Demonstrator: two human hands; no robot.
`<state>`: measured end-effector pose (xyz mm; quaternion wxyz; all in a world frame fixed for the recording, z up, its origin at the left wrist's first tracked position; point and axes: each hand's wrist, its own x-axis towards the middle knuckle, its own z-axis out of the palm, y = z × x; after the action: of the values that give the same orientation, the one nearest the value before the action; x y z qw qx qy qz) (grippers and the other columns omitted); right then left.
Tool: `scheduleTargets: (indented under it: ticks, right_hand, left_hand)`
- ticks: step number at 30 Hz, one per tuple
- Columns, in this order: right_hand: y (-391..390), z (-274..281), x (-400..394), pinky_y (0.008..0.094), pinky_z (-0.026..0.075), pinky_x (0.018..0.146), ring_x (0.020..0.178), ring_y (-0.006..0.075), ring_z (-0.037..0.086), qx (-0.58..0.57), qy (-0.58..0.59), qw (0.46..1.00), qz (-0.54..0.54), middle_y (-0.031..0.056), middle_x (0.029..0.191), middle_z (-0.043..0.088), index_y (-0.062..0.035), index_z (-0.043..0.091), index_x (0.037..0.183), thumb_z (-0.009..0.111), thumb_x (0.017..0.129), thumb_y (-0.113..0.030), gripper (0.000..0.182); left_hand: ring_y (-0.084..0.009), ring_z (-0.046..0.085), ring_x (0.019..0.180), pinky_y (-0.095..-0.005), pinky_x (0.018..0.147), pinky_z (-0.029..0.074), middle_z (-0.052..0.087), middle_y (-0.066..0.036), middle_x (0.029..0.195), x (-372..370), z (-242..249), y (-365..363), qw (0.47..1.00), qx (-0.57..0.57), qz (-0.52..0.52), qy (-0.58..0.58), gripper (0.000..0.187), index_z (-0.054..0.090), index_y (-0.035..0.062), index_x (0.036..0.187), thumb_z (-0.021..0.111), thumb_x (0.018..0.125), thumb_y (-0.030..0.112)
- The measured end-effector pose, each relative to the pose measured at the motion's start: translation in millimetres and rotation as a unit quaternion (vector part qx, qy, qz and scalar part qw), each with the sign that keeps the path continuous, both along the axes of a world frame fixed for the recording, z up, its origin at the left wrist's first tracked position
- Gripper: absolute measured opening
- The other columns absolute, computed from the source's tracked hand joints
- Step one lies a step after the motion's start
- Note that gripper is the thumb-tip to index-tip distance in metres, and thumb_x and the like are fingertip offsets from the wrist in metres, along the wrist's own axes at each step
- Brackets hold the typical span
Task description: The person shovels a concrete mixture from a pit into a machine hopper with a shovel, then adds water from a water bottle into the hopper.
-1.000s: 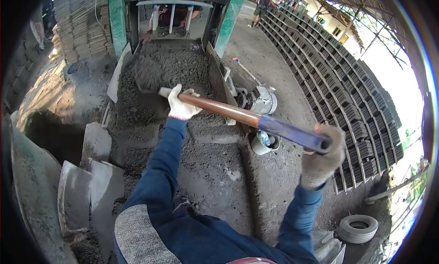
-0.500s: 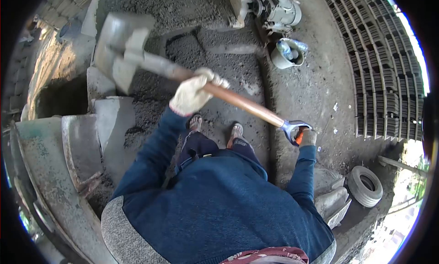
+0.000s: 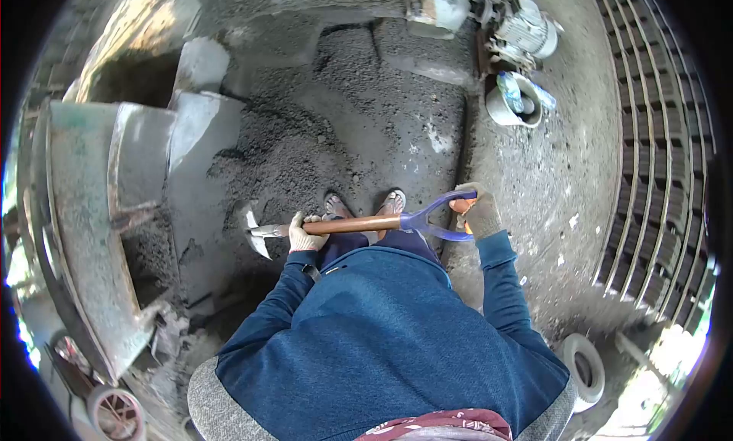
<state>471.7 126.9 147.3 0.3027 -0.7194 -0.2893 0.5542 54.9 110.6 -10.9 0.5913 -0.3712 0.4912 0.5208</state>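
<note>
A shovel [image 3: 355, 225] with a wooden shaft and a blue D-shaped grip lies level across the front of my body. My left hand [image 3: 305, 234], in a pale work glove, is wrapped round the shaft close to the metal end. The shovel's blade [image 3: 258, 233] points left and is seen nearly edge-on. My right hand [image 3: 475, 214], also gloved, with orange at the fingers, is closed on the crossbar of the grip. Beyond my feet, dark grey loose material [image 3: 298, 155] is heaped on the floor.
Metal chutes or panels [image 3: 92, 204] stand at the left. A motor [image 3: 527, 35] and a bucket [image 3: 510, 105] holding plastic bottles are at the upper right. Slatted racks [image 3: 657, 135] line the right side. A tire [image 3: 586, 371] lies lower right, a spoked wheel [image 3: 116, 415] lower left.
The shovel blade has swung from the upper left down and back beside my legs. Both hands keep their hold. My view has turned, shifting the surroundings.
</note>
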Motion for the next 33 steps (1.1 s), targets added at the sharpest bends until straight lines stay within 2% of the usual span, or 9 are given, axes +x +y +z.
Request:
scheduleTargets:
  ticks: [5, 10, 12, 13, 18, 22, 24, 27, 33]
  right_hand:
    - [2, 59, -70, 0.0309, 0.047, 0.042, 0.048, 0.0143, 0.057, -0.006, 0.067, 0.996, 0.051, 0.0077, 0.074, 0.063, 0.0031, 0.059, 0.117, 0.074, 0.081, -0.006, 0.04]
    - [-53, 32, -124, 0.0322, 0.046, 0.039, 0.044, 0.0167, 0.055, -0.048, 0.085, 0.989, -0.114, 0.0103, 0.067, 0.061, 0.006, 0.057, 0.115, 0.068, 0.086, -0.006, 0.034]
    - [-73, 25, -140, 0.0319, 0.046, 0.04, 0.042, 0.0186, 0.055, -0.065, 0.105, 0.978, -0.167, 0.0098, 0.063, 0.059, 0.0047, 0.062, 0.104, 0.066, 0.088, -0.008, 0.021]
    - [-78, 23, -152, 0.0341, 0.05, 0.043, 0.045, 0.0177, 0.056, -0.06, 0.114, 0.97, -0.204, 0.0063, 0.057, 0.056, -0.0047, 0.061, 0.084, 0.068, 0.09, -0.014, 0.013]
    - [-99, -43, -198, 0.0357, 0.055, 0.055, 0.058, 0.0196, 0.062, -0.045, 0.123, 0.962, -0.239, 0.0071, 0.067, 0.06, -0.0016, 0.062, 0.091, 0.067, 0.092, -0.016, 0.015]
    - [-92, 13, -192, 0.0336, 0.057, 0.061, 0.066, 0.0148, 0.064, -0.012, 0.124, 0.962, -0.241, 0.006, 0.07, 0.063, 0.0019, 0.062, 0.093, 0.068, 0.09, -0.015, 0.018]
    - [-65, 95, -205, 0.0326, 0.056, 0.059, 0.065, 0.0143, 0.063, 0.022, 0.124, 0.96, -0.251, 0.0062, 0.074, 0.063, 0.0016, 0.061, 0.096, 0.069, 0.089, -0.016, 0.021]
    - [-49, 140, -199, 0.0314, 0.055, 0.053, 0.062, 0.0143, 0.062, 0.048, 0.06, 0.985, -0.156, 0.007, 0.078, 0.062, 0.0009, 0.059, 0.101, 0.071, 0.087, -0.018, 0.026]
    - [-34, 139, -204, 0.0292, 0.053, 0.046, 0.057, 0.0127, 0.059, 0.099, -0.002, 0.993, -0.065, 0.0059, 0.077, 0.06, 0.0004, 0.058, 0.103, 0.072, 0.085, -0.017, 0.028]
  left_hand:
    - [-0.0217, 0.054, 0.062, -0.0456, 0.077, 0.052, 0.051, -0.004, 0.065, 18, -11, -1, 0.996, 0.019, -0.029, -0.079, 0.027, 0.047, 0.0135, 0.074, 0.062, 0.094, 0.026]
    - [-0.0278, 0.055, 0.06, -0.0521, 0.081, 0.053, 0.051, -0.009, 0.064, 71, -39, 31, 0.973, 0.073, -0.142, -0.164, 0.025, 0.051, 0.0081, 0.075, 0.061, 0.092, 0.024]
    - [-0.0296, 0.054, 0.057, -0.0507, 0.065, 0.053, 0.052, -0.011, 0.062, 87, -53, 42, 0.966, 0.106, -0.196, -0.131, 0.025, 0.051, 0.0067, 0.076, 0.06, 0.092, 0.023]
    - [-0.0299, 0.054, 0.054, -0.0499, 0.059, 0.052, 0.052, -0.011, 0.061, 92, -47, 49, 0.96, 0.108, -0.235, -0.108, 0.026, 0.051, 0.0062, 0.076, 0.06, 0.093, 0.024]
    - [-0.0346, 0.059, 0.057, -0.0529, 0.057, 0.055, 0.055, -0.019, 0.065, 91, -90, 67, 0.924, 0.122, -0.355, 0.068, 0.022, 0.055, -0.0012, 0.089, 0.064, 0.089, 0.019]
    - [-0.0394, 0.064, 0.074, -0.0583, 0.072, 0.055, 0.062, -0.023, 0.084, 108, -108, 62, 0.867, 0.123, -0.457, -0.157, 0.028, 0.058, 0.0033, 0.104, 0.067, 0.086, 0.023]
    - [-0.0374, 0.064, 0.08, -0.0524, 0.082, 0.053, 0.064, -0.02, 0.089, 131, -53, 64, 0.827, 0.02, -0.504, -0.247, 0.033, 0.057, 0.0019, 0.106, 0.064, 0.084, 0.026]
    - [-0.0295, 0.063, 0.072, -0.0485, 0.073, 0.053, 0.061, -0.011, 0.076, 153, -4, 44, 0.84, 0.03, -0.42, -0.342, 0.012, 0.054, 0.0086, 0.085, 0.061, 0.084, 0.018]
    - [-0.0286, 0.064, 0.082, -0.0467, 0.078, 0.055, 0.06, -0.012, 0.086, 137, 14, 36, 0.88, 0.093, -0.322, -0.337, 0.015, 0.053, 0.0071, 0.094, 0.061, 0.084, 0.016]
